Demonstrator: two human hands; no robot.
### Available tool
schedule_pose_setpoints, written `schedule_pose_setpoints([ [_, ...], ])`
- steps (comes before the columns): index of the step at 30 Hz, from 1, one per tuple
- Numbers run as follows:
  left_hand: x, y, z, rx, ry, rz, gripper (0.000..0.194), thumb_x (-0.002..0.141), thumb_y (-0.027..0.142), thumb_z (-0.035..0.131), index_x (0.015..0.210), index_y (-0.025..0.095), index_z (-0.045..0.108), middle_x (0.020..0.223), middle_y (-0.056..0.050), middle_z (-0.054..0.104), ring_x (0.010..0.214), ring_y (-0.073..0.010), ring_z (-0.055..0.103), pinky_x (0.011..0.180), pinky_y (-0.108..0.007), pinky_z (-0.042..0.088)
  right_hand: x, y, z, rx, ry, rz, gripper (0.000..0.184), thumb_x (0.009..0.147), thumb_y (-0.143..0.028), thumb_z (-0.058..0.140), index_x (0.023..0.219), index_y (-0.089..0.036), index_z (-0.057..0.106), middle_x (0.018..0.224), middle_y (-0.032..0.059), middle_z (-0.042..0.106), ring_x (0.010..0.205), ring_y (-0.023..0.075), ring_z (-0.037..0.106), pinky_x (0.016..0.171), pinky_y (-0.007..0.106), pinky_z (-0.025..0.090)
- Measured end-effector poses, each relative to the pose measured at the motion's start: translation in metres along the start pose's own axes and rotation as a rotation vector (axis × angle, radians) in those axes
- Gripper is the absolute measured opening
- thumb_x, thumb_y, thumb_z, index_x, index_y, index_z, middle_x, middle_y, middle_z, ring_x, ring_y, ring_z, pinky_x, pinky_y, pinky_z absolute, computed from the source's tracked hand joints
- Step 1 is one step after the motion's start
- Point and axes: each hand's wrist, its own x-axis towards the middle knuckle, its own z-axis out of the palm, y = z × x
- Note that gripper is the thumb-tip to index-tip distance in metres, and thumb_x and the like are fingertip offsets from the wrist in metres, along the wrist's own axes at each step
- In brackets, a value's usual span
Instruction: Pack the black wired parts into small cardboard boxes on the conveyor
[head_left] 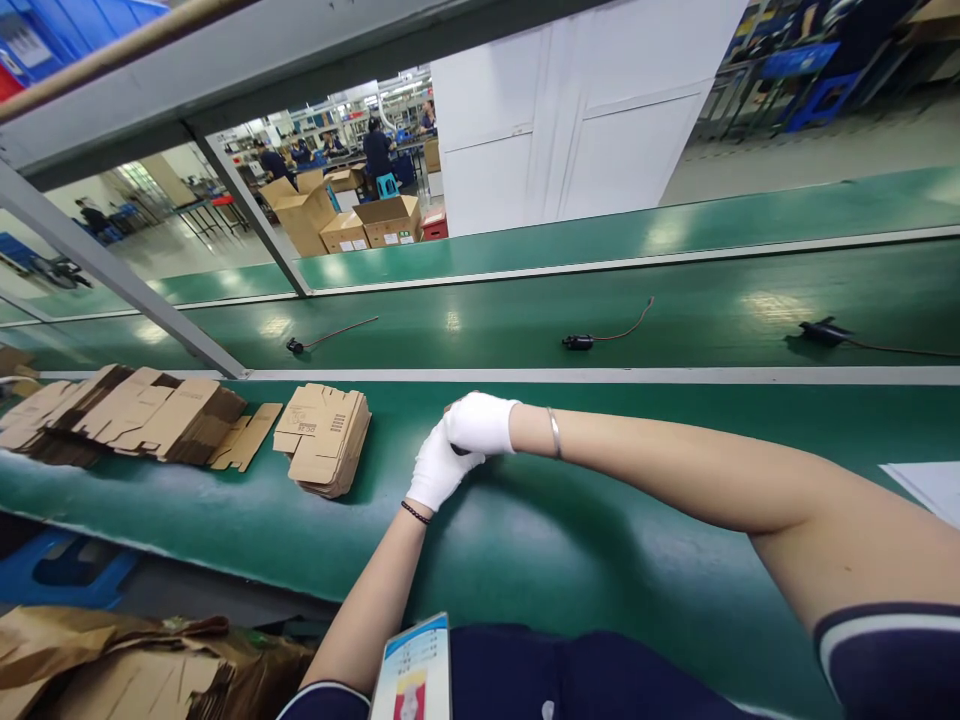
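Over the green surface, brings left hand and right hand together, touching, in white gloves, right partly over left. Shows a bit of a small dark item between the palms, mostly hidden. Grip: cannot tell whether fingers clamp it or from which hand. Wears dark beaded bracelet on left wrist, silver bangle on right.

To the left, near the hands, has a stack of flat cardboard cartons; farther left, a loose flat carton beside a long leaning row of cartons. Beyond the pale rail, on the green belt, shows three black wired parts, well apart. At far right, shows white paper.
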Motion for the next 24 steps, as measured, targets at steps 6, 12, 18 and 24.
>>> schedule_pose_setpoints([
  [6, 0.001, 0.002, -0.003, 0.073, -0.046, 0.020, 0.058, 0.059, 0.030, 0.077, 0.111, 0.021, 0.054, 0.106, -0.008, 0.065, 0.097, -0.0259, 0.061, 0.083, -0.037, 0.048, -0.002, 0.013, 0.014, 0.099, -0.105, 0.018, 0.012, 0.068, -0.010, 0.058, 0.071, -0.009, 0.070, 0.073, 0.0116, 0.068, 0.066, 0.0218, 0.062, 0.056, 0.027, 0.040],
  [12, 0.000, 0.001, -0.003, 0.094, -0.048, 0.069, 0.060, 0.059, 0.025, 0.076, 0.114, 0.020, 0.052, 0.110, -0.008, 0.063, 0.103, -0.0263, 0.059, 0.088, -0.038, 0.046, -0.013, 0.004, 0.023, 0.149, -0.103, 0.083, 0.020, 0.076, -0.011, 0.056, 0.089, -0.012, 0.070, 0.085, 0.0120, 0.069, 0.075, 0.0242, 0.065, 0.061, 0.030, 0.045],
  [18, 0.001, 0.002, -0.005, 0.081, -0.056, 0.066, 0.050, 0.066, 0.025, 0.071, 0.111, 0.020, 0.053, 0.112, -0.010, 0.062, 0.105, -0.0260, 0.058, 0.089, -0.037, 0.046, -0.016, -0.012, 0.035, 0.147, -0.102, 0.161, 0.026, 0.077, -0.005, 0.053, 0.099, -0.007, 0.068, 0.095, 0.0178, 0.067, 0.085, 0.0265, 0.065, 0.077, 0.035, 0.047],
  [24, -0.002, 0.001, -0.002, 0.058, -0.071, 0.066, 0.059, 0.062, 0.027, 0.073, 0.117, 0.021, 0.051, 0.116, -0.010, 0.061, 0.108, -0.0280, 0.057, 0.093, -0.040, 0.044, -0.038, -0.019, 0.024, 0.135, 0.024, 0.169, 0.027, 0.080, -0.009, 0.052, 0.104, -0.013, 0.064, 0.103, 0.0141, 0.064, 0.089, 0.0251, 0.063, 0.073, 0.033, 0.047],
])
